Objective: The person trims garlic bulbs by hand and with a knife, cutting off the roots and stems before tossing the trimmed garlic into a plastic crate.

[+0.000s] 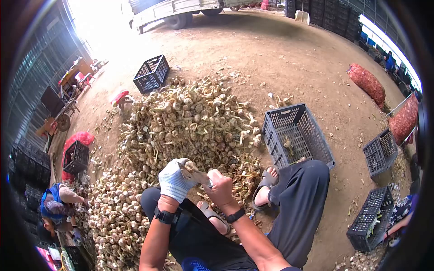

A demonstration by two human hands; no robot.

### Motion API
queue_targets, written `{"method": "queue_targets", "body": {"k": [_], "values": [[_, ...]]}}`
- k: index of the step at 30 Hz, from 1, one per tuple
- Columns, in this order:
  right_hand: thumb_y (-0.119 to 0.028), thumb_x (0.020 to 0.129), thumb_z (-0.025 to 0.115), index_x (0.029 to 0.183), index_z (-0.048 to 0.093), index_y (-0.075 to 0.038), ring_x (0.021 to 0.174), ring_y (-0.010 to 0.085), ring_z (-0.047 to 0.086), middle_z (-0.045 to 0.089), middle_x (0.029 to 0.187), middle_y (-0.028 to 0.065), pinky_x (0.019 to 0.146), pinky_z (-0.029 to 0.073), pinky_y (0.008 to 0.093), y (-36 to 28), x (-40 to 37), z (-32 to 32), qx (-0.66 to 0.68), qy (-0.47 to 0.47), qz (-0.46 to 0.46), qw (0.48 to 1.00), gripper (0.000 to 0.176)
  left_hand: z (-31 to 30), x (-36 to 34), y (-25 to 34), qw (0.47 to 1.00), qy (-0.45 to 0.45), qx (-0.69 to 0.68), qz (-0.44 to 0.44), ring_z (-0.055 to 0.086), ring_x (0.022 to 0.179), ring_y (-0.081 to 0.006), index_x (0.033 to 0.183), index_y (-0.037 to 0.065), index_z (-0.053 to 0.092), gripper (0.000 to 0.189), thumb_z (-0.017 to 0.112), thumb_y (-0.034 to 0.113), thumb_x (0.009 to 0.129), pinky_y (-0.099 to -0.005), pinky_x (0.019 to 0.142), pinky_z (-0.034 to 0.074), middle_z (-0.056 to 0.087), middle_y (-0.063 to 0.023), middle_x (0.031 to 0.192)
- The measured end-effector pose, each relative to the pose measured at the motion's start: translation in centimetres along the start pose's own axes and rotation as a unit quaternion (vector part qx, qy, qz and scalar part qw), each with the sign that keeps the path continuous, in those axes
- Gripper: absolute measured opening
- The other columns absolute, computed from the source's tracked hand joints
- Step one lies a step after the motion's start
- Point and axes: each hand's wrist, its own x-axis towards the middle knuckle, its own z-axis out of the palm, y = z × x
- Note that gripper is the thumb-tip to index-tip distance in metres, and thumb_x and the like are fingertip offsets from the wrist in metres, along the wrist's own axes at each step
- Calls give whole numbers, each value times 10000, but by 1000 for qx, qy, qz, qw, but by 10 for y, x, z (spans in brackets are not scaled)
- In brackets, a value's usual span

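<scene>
My left hand (174,179), in a white and blue striped glove, is closed around a garlic bulb (191,171) with its dry stem attached. My right hand (219,188) is bare and closed up against the stem end; a small bit of something shows by its fingers, too small to name. Both hands are together over my lap. Beyond them rises a large heap of garlic (190,117) with stems on. To the left of my knee lies a second pile of garlic bulbs (118,212), paler and mostly trimmed.
A grey plastic crate (323,143) stands by my foot with a few scraps inside. A black crate (151,74) is behind the heap. Filled red mesh sacks (367,84) lie at right. People sit at the left (56,198) and right edges. A truck (176,11) is parked at the back.
</scene>
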Motion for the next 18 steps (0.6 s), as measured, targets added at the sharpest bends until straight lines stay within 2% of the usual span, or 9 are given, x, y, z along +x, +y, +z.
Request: {"method": "queue_targets", "body": {"k": [3, 6, 8, 11, 12, 13, 15, 17, 18], "values": [[-284, 824, 681, 880, 618, -72, 735, 380, 642, 632, 853, 156, 602, 504, 456, 11, -4, 10, -3, -5, 25, 1000, 227, 3, -2, -8, 1000, 4, 19, 17, 675, 792, -289, 1001, 107, 675, 471, 865, 282, 607, -365, 705, 556, 677, -93, 877], [-280, 826, 675, 828, 669, -56, 722, 399, 639, 655, 782, 196, 617, 504, 460, 50, -16, 25, -18, 24, 271, 962, 225, -6, 1, 6, 998, 47, -38, 17, 682, 759, -299, 972, 95, 679, 438, 859, 268, 612, -352, 690, 561, 679, -104, 846], [-238, 862, 706, 848, 695, -38, 593, 272, 649, 657, 674, 113, 544, 541, 397, 63, -25, 32, 95, 43, 360, 927, 201, -11, 7, 10, 987, 21, -157, -38, 684, 755, -223, 989, 68, 677, 405, 840, 237, 659, -319, 701, 558, 694, -85, 855], [-256, 882, 762, 869, 685, -36, 501, 124, 578, 635, 696, 36, 462, 562, 309, 50, -19, 46, 500, 98, 404, 760, 233, -9, 5, 12, 907, -47, -392, -146, 663, 809, -119, 1082, 25, 650, 371, 779, 161, 761, -284, 729, 555, 707, -51, 915], [-286, 875, 779, 926, 665, -49, 456, 114, 531, 629, 719, 50, 461, 567, 311, 28, -4, 34, 586, 56, 448, 673, 267, -14, 6, 15, 844, -88, -503, -164, 672, 838, -158, 1132, 24, 618, 436, 792, 213, 781, -301, 726, 568, 695, -69, 941], [-309, 866, 789, 952, 639, -51, 441, 92, 492, 603, 716, 33, 492, 579, 334, 5, 9, 19, 605, 48, 452, 654, 311, -17, 6, 17, 765, -126, -606, -179, 681, 867, -197, 1182, 23, 585, 503, 805, 265, 800, -317, 723, 581, 683, -88, 966], [-315, 892, 758, 984, 645, -41, 497, 106, 537, 606, 742, 31, 556, 590, 348, -2, 7, 13, 700, -24, 399, 592, 310, -11, 5, 14, 723, -140, -658, -159, 673, 930, -226, 1234, 43, 543, 536, 791, 295, 831, -326, 702, 584, 651, -114, 1066], [-302, 907, 738, 973, 652, -33, 532, 110, 558, 610, 750, 29, 587, 593, 346, -28, 13, 1, 675, 2, 378, 633, 290, -6, 5, 19, 622, -142, -750, -174, 666, 984, -255, 1258, 60, 511, 553, 781, 301, 841, -342, 714, 595, 625, -131, 1122], [-290, 922, 717, 962, 660, -25, 567, 115, 579, 614, 758, 26, 619, 597, 344, -41, 18, -6, 651, 30, 356, 669, 273, -14, 6, 26, 622, -144, -745, -194, 655, 989, -221, 1256, 40, 523, 596, 799, 325, 811, -337, 784, 576, 632, -126, 1157]]}}
